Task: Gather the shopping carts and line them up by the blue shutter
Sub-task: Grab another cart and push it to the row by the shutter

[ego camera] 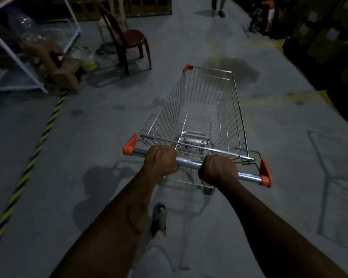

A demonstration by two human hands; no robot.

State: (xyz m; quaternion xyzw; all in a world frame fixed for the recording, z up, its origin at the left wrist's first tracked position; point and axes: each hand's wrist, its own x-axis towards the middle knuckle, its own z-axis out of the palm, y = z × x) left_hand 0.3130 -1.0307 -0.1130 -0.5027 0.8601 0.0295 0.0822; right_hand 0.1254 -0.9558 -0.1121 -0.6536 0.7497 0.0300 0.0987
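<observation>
A chrome wire shopping cart with red corner caps stands on the grey concrete floor straight ahead of me, its basket empty. My left hand grips the chrome handle bar left of its middle. My right hand grips the same bar to the right of the middle. Both fists are curled round the bar. No blue shutter and no other cart are in view.
A dark red plastic chair and a brown stool stand ahead on the left by a white metal rack. Yellow-black floor tape runs along the left. Dark stacked goods line the right. A person's legs stand far ahead.
</observation>
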